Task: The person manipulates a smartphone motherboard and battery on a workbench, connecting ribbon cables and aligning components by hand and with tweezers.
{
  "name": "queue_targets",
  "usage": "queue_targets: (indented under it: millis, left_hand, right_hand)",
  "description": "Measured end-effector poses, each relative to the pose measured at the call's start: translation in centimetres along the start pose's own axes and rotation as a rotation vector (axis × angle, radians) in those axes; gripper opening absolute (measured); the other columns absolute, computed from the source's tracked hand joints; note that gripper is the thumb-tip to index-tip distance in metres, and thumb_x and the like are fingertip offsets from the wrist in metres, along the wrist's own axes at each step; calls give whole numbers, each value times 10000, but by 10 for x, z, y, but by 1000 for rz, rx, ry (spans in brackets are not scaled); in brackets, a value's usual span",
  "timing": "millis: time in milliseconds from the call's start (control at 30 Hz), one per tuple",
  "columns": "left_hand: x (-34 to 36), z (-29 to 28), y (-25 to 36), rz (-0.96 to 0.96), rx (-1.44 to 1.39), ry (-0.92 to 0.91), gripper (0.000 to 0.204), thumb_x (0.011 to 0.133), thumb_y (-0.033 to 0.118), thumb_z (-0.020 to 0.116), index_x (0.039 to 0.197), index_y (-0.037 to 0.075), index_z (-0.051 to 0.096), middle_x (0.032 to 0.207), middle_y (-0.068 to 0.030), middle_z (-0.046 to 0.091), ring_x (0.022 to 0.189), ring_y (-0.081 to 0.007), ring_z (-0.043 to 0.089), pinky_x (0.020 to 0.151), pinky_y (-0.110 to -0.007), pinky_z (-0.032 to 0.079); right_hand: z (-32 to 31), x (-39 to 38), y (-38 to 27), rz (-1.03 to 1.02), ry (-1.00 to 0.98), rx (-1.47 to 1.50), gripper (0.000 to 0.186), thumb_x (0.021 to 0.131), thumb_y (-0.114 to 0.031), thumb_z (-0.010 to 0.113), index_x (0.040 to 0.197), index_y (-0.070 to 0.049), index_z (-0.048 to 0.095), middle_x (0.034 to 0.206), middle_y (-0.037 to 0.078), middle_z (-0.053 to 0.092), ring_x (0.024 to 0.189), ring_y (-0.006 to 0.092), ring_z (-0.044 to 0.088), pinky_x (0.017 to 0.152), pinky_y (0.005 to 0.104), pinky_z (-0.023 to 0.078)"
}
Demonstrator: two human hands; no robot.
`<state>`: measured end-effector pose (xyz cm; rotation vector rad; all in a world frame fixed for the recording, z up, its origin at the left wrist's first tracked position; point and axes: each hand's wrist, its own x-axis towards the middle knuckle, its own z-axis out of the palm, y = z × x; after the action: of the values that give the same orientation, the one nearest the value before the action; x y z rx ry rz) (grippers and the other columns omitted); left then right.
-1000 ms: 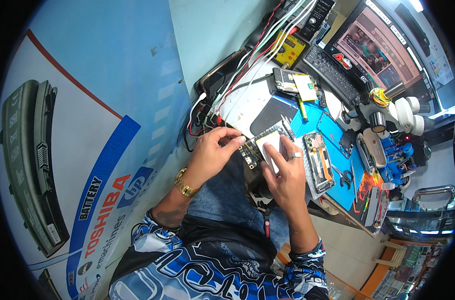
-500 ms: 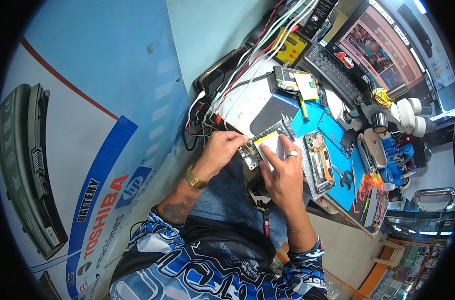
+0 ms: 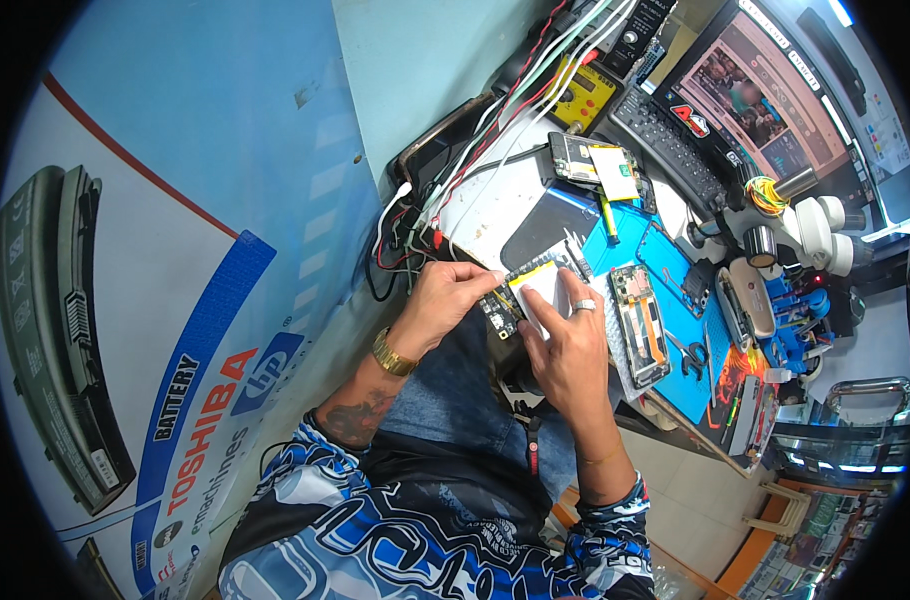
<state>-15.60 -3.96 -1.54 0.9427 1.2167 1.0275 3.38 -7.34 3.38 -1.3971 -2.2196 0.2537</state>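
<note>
Altogether, two hands at one circuit board, one white block.

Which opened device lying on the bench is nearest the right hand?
The lower device, just right of the right hand; the upper device, with a whitish slab across it, lies farther off.

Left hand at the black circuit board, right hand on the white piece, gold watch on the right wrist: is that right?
Not quite: the head view shows the gold watch on the left wrist, not the right. The left hand at the black circuit board and right hand on the white piece stand.
</note>
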Motion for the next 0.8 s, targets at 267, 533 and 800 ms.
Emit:
queue_targets:
  millis: [267, 533, 800]
  left_hand:
    - [9, 3, -18, 88, 21, 42, 208, 886, 175, 730, 881, -32, 749, 713, 16, 668, 652, -16, 528, 575, -203, 413]
    - [6, 3, -12, 102, 56, 25, 194, 899, 154, 717, 858, -35, 728, 714, 28, 646, 661, -17, 510, 587, -200, 402]
    - [5, 6, -23, 162, 84, 62, 173, 914, 135, 701, 888, -35, 715, 728, 27, 641, 641, -4, 485, 547, -193, 372]
  right_hand:
    - [-2, 1, -1, -16, -14, -35, 462, 757, -101, 764, 1209, -121, 670, 1336, 264, 485, 1171, 423, 494, 936, 483, 422]
    - [-4, 0, 1, -38, -34, -97, 467, 759, -108, 763, 1214, -138, 666, 1362, 226, 480, 1190, 408, 483, 908, 481, 413]
    - [-8, 5, 3, -39, -90, -155, 494, 794, -145, 742, 1272, -170, 622, 1382, 223, 464, 1255, 403, 448, 989, 516, 343]
